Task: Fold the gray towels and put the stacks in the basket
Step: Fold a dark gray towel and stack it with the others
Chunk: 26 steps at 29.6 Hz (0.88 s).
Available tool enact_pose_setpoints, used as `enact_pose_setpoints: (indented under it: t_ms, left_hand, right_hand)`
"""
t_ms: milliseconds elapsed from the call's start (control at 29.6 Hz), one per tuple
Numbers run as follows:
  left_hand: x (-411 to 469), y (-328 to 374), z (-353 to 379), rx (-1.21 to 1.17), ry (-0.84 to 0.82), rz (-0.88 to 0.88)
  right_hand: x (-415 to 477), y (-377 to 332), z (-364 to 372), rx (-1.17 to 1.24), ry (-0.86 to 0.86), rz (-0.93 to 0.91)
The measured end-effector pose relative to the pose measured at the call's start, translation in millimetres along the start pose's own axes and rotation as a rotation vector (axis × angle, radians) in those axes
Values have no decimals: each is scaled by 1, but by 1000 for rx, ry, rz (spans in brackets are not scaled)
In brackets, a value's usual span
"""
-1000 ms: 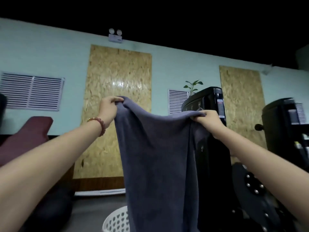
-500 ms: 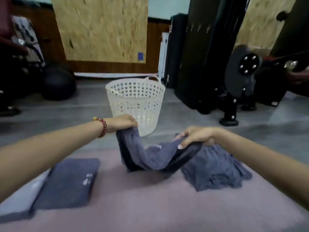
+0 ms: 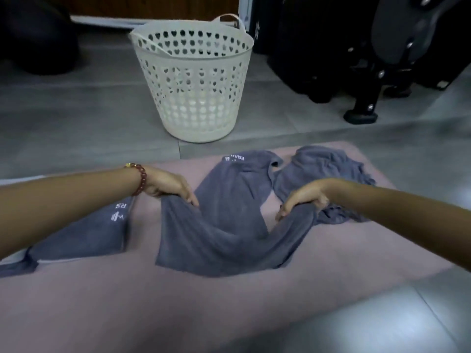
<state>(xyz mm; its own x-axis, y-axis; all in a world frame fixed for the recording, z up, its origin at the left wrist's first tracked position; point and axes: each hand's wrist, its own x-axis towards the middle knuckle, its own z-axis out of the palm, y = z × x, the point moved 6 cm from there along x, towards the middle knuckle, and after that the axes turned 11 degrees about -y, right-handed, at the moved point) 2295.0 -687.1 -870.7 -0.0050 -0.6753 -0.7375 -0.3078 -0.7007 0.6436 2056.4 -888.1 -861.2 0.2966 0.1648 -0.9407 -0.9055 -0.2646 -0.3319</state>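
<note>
Gray towel lies on the pink mat in the head view, sagging btwn both hands: the left hand, w/ a bead bracelet at the wrist, pinches its left edge, and the right hand grips its right edge, fingers curled into the cloth. A folded towel lies flat on the mat at left, and a crumpled towel sits at the far right. The white perforated basket stands upright on the gray floor just beyond the mat.
</note>
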Motion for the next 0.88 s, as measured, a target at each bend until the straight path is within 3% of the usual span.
enact_pose_setpoints:
  t_ms: [68,135,169,237,304,440,541,676,744,812,879]
  left_hand:
    - [8,24,-38,-68,257,112]
    - [16,45,-90,-109,588,275]
    - [21,51,-110,-133,687,333]
    - [43,43,-129,-198,716,371]
    - [69,20,-119,-230,701,285]
    - [117,-64,-40,-25,608,-99]
    - [114,-108,0,-7,799,-226]
    - [87,-140,27,-89,968,-362]
    - [84,-147,36,-80,883,-289]
    - [82,-140,40,-165,818,-88]
    - [67,-124,38,-170,895,97]
  right_hand:
    - [-7,-23,-43,55,244,-153]
    - [-21,-53,-96,102,602,-361]
    - [-25,-63,-121,118,755,-449]
    - [-27,-73,-145,92,956,-498]
    - [-1,-66,-162,41,986,-400]
    - [83,-14,-125,263,788,-253]
    - [124,23,-71,238,734,-214]
    - [148,53,-19,126,819,-181]
    - [147,54,1,169,826,-223]
    - [145,49,10,128,856,-238]
    - [138,40,13,96,963,-289]
